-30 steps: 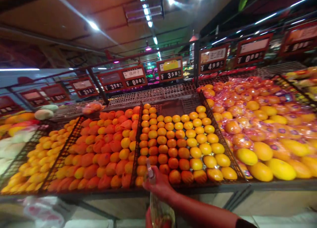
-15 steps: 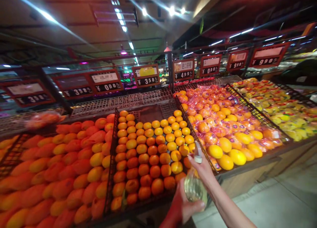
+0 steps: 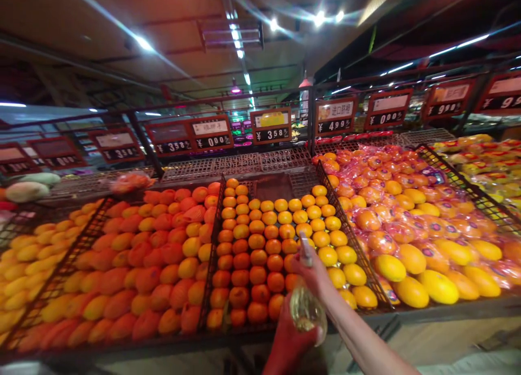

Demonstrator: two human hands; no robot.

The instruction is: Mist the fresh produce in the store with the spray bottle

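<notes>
Both hands are on a clear spray bottle with a pale nozzle, held in front of the crate of loose oranges. My left hand wraps round the lower body of the bottle. My right hand closes on the neck and head, though blur hides exactly how its fingers lie. Beyond the nozzle, small oranges sit in rows in a dark mesh crate. The hands cover some of the fruit at the crate's front.
Net-wrapped fruit fills the crate to the left, with yellower fruit farther left. Plastic-wrapped oranges and larger yellow-orange fruit lie to the right. Price signs hang from a rail behind. A wooden stand front runs below.
My view has turned left, so the stand appears shifted right. The hands and bottle have moved left relative to the fruit, both still holding on.
</notes>
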